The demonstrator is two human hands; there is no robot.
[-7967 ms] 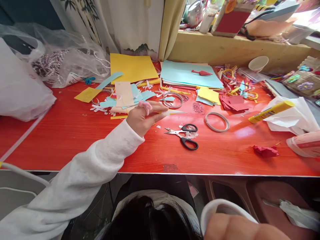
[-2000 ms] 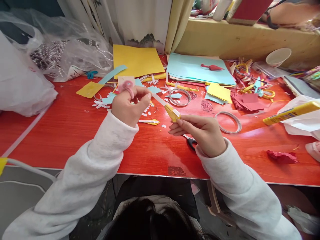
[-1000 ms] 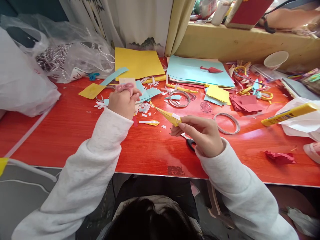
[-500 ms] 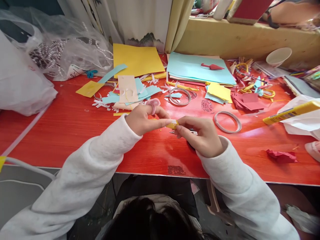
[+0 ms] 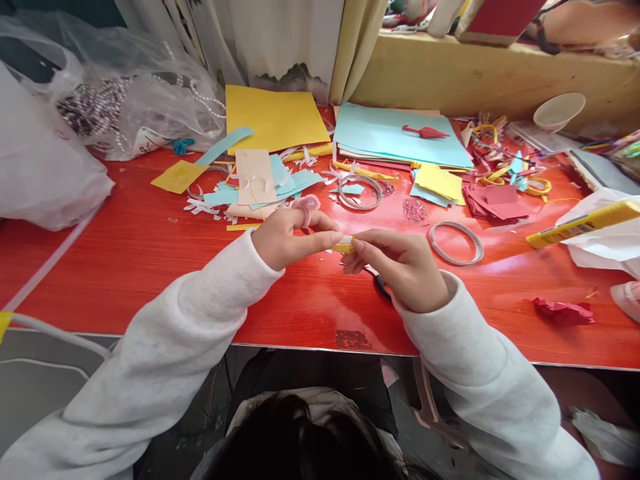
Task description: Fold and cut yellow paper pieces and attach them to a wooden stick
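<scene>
A small yellow paper piece [image 5: 343, 247] with a white patch on top is held between my two hands, above the red table. My left hand [image 5: 299, 238] pinches its left end between thumb and fingers; a fuzzy pink ring or tie [image 5: 307, 207] sits on one finger. The right end is pinched by my right hand [image 5: 400, 265], its other fingers curled below. Under my right hand lie scissors [image 5: 382, 285] with a dark handle, partly hidden by the hand.
On the red table [image 5: 300, 307] are paper scraps [image 5: 256, 179], two tape rolls [image 5: 456, 243], blue sheets [image 5: 380, 130], a yellow sheet [image 5: 273, 120], yellow squares [image 5: 439, 182] and a yellow glue tube [image 5: 583, 225]. Plastic bags [image 5: 45, 153] stand at the left; a cup [image 5: 559, 112] is back right.
The fingers of my right hand have shifted slightly on the yellow paper, and more of the piece and of the scissors' dark handle now shows.
</scene>
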